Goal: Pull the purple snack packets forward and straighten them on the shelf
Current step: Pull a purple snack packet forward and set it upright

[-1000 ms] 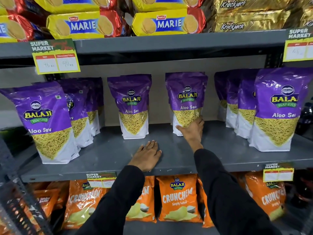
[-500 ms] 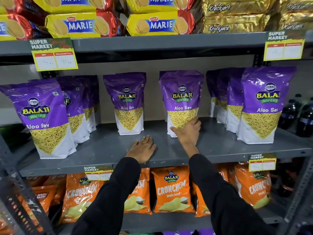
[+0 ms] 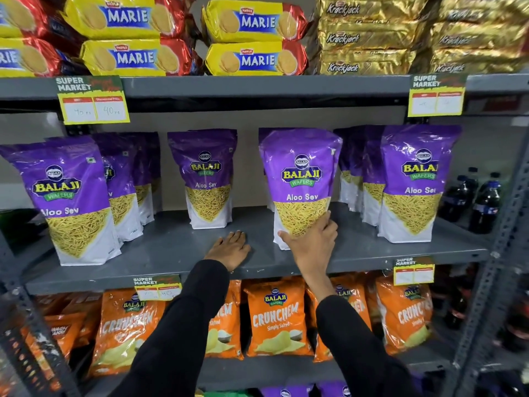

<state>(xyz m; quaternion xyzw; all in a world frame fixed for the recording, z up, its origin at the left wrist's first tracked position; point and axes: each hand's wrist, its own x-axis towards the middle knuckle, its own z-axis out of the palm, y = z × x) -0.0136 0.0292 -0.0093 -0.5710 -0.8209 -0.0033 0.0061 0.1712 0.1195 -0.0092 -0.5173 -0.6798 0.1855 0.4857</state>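
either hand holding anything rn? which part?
Right hand grips the purple Aloo Sev packet at its lower front, near the bottom edge. Left hand holds nothing, resting flat on the shelf.

Supermarket aisle: stocked grey shelf [image 3: 171,247], "SUPER MARKET" price tag [image 3: 93,100]

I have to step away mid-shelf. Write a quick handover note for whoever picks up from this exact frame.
Right hand grips the lower front of the centre-right purple packet, which stands upright near the shelf front.
Left hand lies flat, empty, on the shelf.
Done: far-left packet and far-right packet already stand forward.
Left: the centre-left packet sits further back; bring it forward, then square the held one and the rows behind the end packets.
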